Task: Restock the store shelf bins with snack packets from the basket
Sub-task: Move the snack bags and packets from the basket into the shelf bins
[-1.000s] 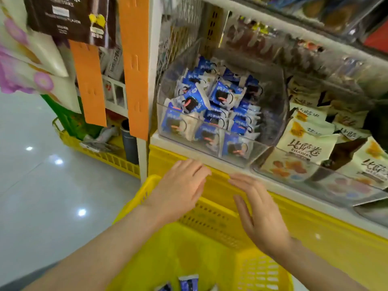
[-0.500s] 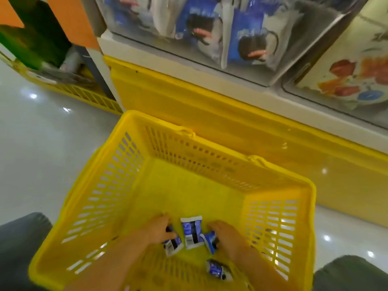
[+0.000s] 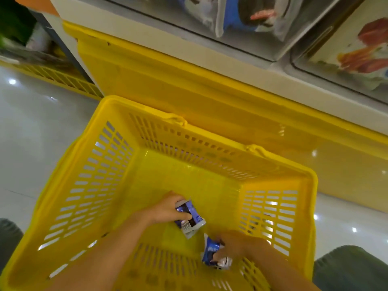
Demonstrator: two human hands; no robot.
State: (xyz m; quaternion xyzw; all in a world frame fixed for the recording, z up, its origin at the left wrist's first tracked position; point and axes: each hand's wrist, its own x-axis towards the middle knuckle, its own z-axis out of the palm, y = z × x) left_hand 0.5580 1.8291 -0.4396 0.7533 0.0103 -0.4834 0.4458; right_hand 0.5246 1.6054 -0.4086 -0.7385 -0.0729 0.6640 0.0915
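Note:
A yellow plastic basket stands on the floor below me, with both my hands down inside it. My left hand grips blue-and-white snack packets near the basket's middle. My right hand holds more blue packets close to the near wall. Above the basket, the clear shelf bin shows blue packets pressed behind its front.
A yellow shelf base runs right behind the basket under a white shelf edge. A second clear bin with cream packets sits at the right. Glossy floor tiles lie to the left. My knees flank the basket.
A second ago both hands hovered open below the shelf bin. They then dropped into the basket, and now each has gathered up blue packets from its bottom.

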